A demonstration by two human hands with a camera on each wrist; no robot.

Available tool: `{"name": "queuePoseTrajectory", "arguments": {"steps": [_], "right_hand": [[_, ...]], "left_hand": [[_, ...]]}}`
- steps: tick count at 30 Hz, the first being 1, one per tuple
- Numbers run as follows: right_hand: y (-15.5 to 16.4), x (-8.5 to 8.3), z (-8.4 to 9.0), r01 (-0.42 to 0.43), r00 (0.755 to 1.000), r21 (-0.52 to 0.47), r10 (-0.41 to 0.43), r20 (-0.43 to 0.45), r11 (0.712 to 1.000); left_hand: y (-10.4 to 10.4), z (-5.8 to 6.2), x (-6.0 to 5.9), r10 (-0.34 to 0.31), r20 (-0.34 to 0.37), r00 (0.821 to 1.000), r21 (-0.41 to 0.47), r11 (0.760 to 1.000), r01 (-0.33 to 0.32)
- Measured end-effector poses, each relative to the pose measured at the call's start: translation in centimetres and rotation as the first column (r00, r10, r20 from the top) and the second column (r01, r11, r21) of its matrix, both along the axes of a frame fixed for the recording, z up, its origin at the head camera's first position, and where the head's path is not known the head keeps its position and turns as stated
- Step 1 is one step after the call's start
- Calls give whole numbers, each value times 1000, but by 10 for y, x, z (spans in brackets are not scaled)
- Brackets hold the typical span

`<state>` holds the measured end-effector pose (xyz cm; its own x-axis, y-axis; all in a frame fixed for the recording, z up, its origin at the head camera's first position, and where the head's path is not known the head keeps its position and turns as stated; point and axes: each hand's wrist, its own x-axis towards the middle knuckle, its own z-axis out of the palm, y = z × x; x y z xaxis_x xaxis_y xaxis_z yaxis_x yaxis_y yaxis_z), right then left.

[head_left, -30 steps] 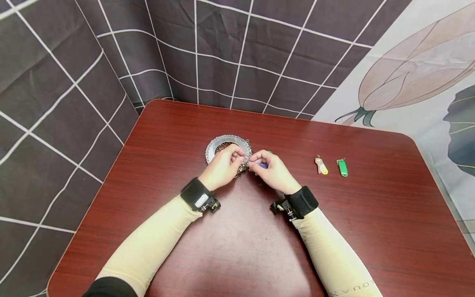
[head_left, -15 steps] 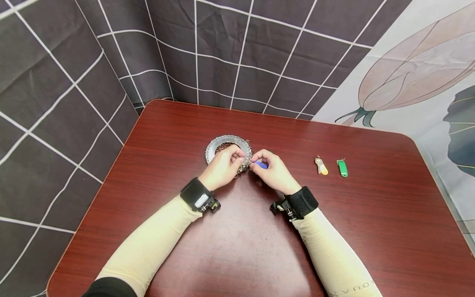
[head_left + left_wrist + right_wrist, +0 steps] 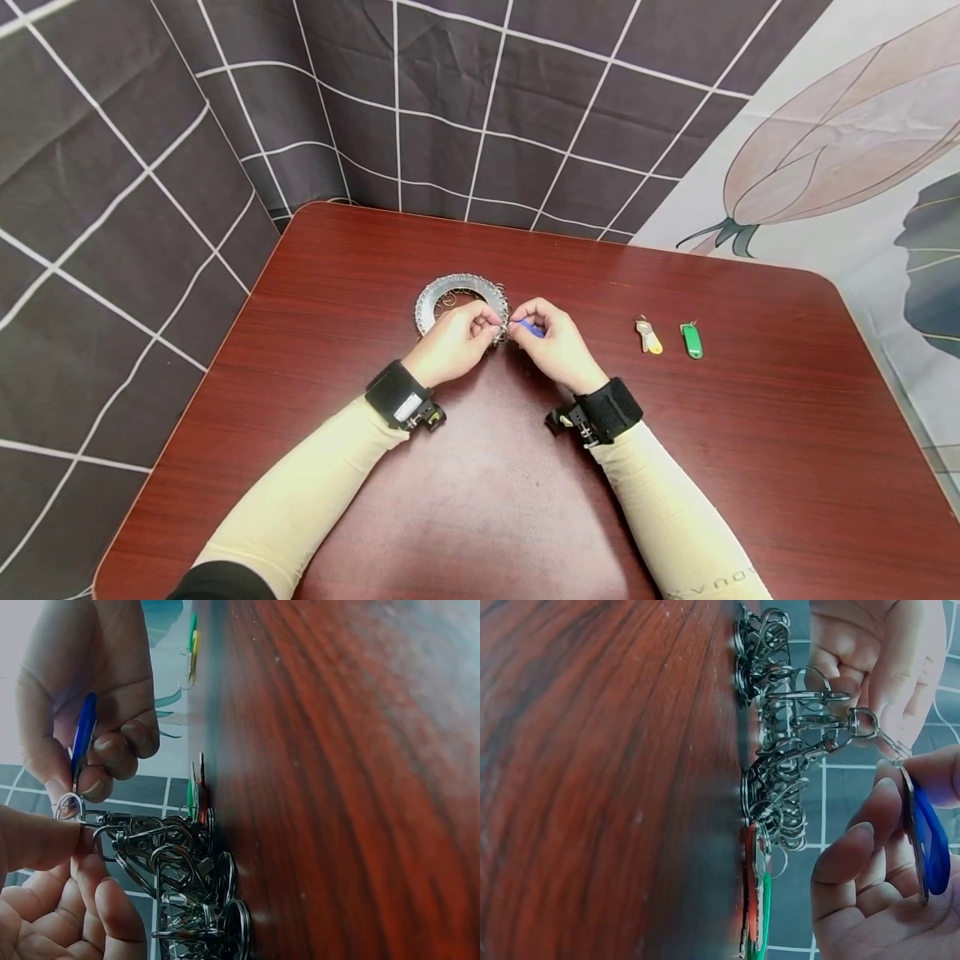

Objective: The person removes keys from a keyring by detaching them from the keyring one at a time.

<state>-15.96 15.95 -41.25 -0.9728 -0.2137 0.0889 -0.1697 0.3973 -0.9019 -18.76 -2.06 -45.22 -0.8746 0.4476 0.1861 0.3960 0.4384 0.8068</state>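
Observation:
My left hand [image 3: 452,343] pinches a small split ring [image 3: 71,804] between thumb and fingers. That ring hangs on a metal swivel clasp [image 3: 831,739], one of several hooked around a round silver band [image 3: 429,305] on the table. My right hand [image 3: 555,340] pinches a key [image 3: 910,825] with a blue plastic tag [image 3: 932,844], close to the split ring. The key's top end meets the ring at both hands' fingertips. In the head view the key is hidden by the right fingers, and only part of the blue tag shows.
On the right of the table lie a key with a yellow tag [image 3: 655,343] and a green tag [image 3: 692,341]. Beside the clasps, a red tag [image 3: 752,870] and a green one [image 3: 766,911] rest low on the table. A patterned cloth [image 3: 450,117] hangs behind.
Both hands have shifted slightly. The left fingertips moved a little up and right along the band, and the right hand rose slightly, keeping hold of the key with the blue tag.

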Motion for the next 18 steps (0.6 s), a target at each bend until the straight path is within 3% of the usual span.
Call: {"name": "queuePoseTrajectory", "arguments": {"steps": [11, 18], "right_hand": [[1, 0, -1, 23, 1000, -56, -22, 10, 998], [1, -1, -2, 15, 999, -78, -12, 34, 997]], "left_hand": [[0, -4, -1, -28, 9, 1000, -17, 999, 29], [-1, -4, -1, -11, -5, 1000, -18, 1000, 11]]}}
